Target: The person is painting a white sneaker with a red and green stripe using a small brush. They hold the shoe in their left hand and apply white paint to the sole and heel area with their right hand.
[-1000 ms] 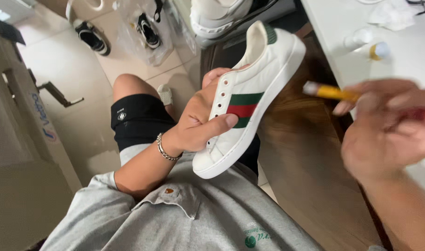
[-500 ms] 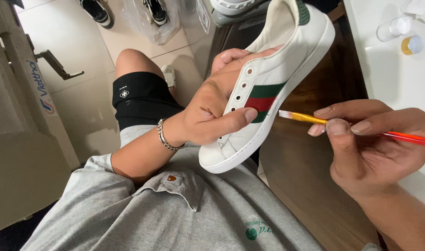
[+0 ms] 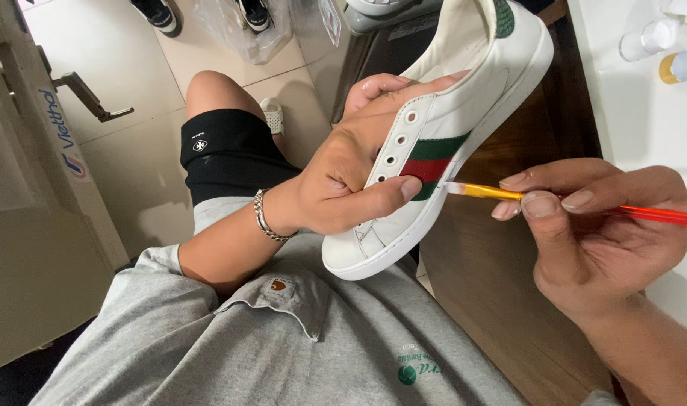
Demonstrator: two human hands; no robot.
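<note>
My left hand (image 3: 351,169) grips a white sneaker (image 3: 475,90) with a green and red side stripe (image 3: 432,158), fingers inside the opening and thumb pressed on the side below the eyelets. The shoe is tilted, toe toward my chest. My right hand (image 3: 595,225) pinches a thin paintbrush (image 3: 494,193) with a yellow ferrule and red handle. Its tip touches the sneaker's side at the lower end of the stripe, close to my left thumb. A silver bracelet (image 3: 262,216) sits on my left wrist.
A dark wooden surface (image 3: 501,301) lies under the shoe. A white counter (image 3: 629,98) at the right carries small jars, one with a yellow lid (image 3: 676,68). Black shoes and a plastic bag (image 3: 246,26) sit on the tiled floor. A beige cabinet (image 3: 28,225) stands at the left.
My right hand brought the brush leftward from near the counter until its tip met the sneaker's stripe. The left hand kept its grip, shifting the shoe slightly.
</note>
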